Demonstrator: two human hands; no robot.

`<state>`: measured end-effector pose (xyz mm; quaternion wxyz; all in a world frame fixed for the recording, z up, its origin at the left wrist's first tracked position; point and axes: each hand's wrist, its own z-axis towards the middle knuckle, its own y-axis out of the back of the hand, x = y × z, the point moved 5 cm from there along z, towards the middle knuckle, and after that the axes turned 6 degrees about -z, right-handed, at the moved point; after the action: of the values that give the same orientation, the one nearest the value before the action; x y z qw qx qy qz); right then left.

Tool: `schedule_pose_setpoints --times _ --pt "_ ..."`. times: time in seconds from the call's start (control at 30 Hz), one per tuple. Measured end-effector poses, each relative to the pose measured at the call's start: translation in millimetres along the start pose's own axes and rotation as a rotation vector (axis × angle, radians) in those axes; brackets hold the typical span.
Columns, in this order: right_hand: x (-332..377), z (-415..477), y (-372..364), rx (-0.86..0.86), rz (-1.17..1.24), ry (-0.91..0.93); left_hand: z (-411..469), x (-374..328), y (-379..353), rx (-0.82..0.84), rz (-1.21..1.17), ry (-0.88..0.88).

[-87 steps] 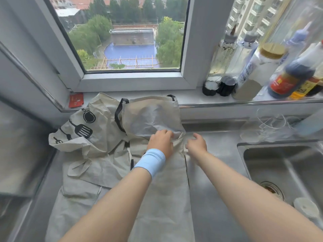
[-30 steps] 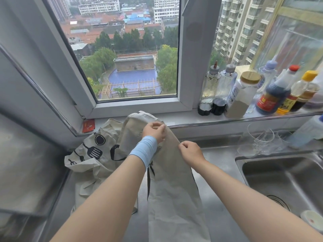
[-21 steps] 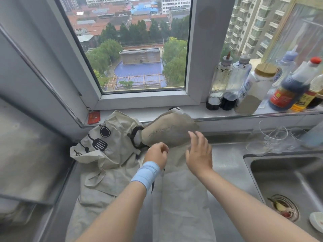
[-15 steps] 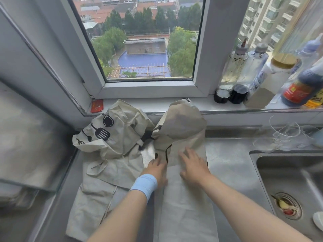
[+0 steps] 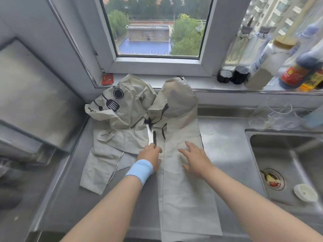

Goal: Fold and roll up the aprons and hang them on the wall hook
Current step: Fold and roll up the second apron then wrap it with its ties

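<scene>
On folded apron [image 5: 183, 172], both flat hands, bare counter [image 5: 225, 147] rightward.

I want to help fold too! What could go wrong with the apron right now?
The folded apron hangs past the counter's front edge, so it might slide off when rolled. Its top leans against the windowsill near the bottles; a tug could possibly knock them. The right hand lies flat on it while the left hand sits at its left edge by the black strap, which could tangle with the crumpled apron alongside.
</scene>
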<state>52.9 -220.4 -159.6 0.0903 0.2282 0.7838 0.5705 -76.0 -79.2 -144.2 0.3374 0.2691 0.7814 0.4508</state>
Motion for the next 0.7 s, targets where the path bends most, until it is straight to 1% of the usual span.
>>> schedule_pose_setpoints --times 0.03,0.13,0.2,0.3,0.37,0.47,0.6,0.7 --pt "1.1 -15.1 -3.2 -0.006 -0.002 0.005 -10.8 -3.2 -4.2 0.013 -0.031 0.012" --pt "10.4 -69.8 -18.8 -0.007 -0.002 0.039 -49.3 -10.8 -30.7 0.130 -0.136 0.068" --pt "20.2 -101.5 -26.6 -0.023 0.010 0.080 -72.1 -14.7 -49.7 0.170 -0.162 0.066" --pt "39.1 -140.2 -43.4 0.034 0.013 0.154 -103.1 -22.5 -72.5 0.156 -0.037 -0.050" --pt "48.0 -161.1 -61.9 0.109 -0.063 0.181 -124.5 -28.1 -83.8 0.122 0.039 -0.113" --pt "53.7 -181.2 -81.4 0.171 -0.175 0.170 -150.5 -34.3 -98.5 0.138 0.086 -0.172" --pt "57.8 -194.3 -88.0 0.156 -0.167 0.163 -177.7 -44.0 -118.9 0.237 0.113 -0.266" --pt "61.6 -204.1 -87.0 0.141 -0.111 0.163 -188.9 -45.1 -127.2 0.250 0.189 -0.289"
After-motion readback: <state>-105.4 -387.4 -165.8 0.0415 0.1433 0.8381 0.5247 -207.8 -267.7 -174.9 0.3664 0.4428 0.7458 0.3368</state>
